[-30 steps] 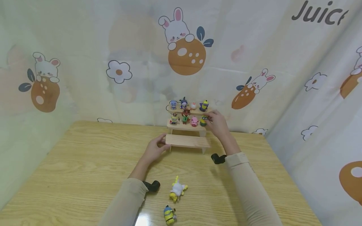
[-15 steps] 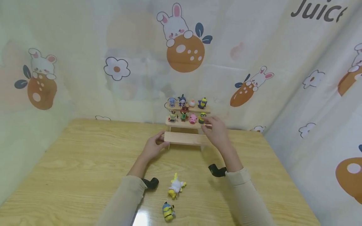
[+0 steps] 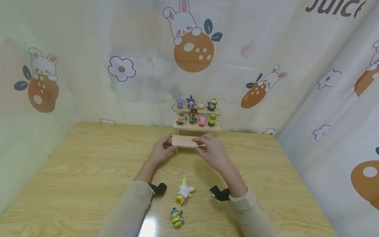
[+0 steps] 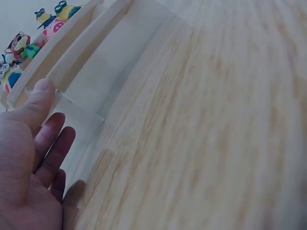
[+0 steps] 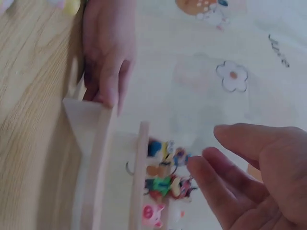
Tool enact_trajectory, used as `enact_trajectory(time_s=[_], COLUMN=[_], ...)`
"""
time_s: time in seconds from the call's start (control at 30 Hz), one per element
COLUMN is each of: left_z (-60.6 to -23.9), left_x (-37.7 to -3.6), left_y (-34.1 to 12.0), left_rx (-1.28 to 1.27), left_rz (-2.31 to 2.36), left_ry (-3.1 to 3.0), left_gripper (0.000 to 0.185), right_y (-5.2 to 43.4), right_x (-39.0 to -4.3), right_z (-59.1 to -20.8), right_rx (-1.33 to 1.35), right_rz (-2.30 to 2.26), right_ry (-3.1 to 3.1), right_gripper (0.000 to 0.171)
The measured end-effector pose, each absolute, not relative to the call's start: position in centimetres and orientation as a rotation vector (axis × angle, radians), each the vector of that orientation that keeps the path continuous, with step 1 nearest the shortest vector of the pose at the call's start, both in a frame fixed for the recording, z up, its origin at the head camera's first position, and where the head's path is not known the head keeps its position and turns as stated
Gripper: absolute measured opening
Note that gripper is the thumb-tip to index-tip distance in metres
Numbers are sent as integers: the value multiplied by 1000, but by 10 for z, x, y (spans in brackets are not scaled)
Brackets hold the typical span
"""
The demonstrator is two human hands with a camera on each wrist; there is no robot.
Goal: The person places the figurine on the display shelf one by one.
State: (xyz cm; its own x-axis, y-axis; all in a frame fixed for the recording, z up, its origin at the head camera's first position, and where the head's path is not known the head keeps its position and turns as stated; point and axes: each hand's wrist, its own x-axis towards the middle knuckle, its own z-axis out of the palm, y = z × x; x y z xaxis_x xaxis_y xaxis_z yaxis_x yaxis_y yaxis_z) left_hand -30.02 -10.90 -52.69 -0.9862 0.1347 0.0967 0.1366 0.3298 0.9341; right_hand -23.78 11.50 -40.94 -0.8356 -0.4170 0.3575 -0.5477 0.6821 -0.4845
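Left hand [image 3: 161, 152] gripping left end of wooden shelf [image 3: 184, 141], fingers curled; right hand [image 3: 212, 152] hovering over lowest step, fingers loose.

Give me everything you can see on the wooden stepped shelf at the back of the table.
The wooden stepped shelf is pale, unfinished-looking wood with three tiers rising toward the curtain. It stands upright at the table's far edge. The top and middle tiers each carry four small toy figures; the lowest tier is bare. The left hand grips the lowest tier's left end, thumb on top. The right hand hovers over that tier's right half, fingers relaxed; contact cannot be told. A short leg shows under the lowest tier.
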Motion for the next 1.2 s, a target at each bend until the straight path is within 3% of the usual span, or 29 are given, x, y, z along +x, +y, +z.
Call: enact_trajectory(time_s=[0.23,0.5,0.87,1.2], left_z=[-523,-525,-527,-530], left_x=[-300,-300,-303,-301], left_y=[-110,-110,-110,-109], left_rx=[-304,-290,-339,-324], left_rz=[-1812,-1781,-1805,-1793], left_ry=[-2540,-2559,-2524,-2547], left_gripper=[62,63,67,67], right_y=[93,59,44,39], right_x=[-201,-149,-118,-107], right_z=[-399,-403,-420,-427], right_rx=[1142,1711,1655,1618], right_rz=[713,174,-257,-382], right_ry=[-2766,-2870,-2921,-2897], right_gripper=[24,28,38,15])
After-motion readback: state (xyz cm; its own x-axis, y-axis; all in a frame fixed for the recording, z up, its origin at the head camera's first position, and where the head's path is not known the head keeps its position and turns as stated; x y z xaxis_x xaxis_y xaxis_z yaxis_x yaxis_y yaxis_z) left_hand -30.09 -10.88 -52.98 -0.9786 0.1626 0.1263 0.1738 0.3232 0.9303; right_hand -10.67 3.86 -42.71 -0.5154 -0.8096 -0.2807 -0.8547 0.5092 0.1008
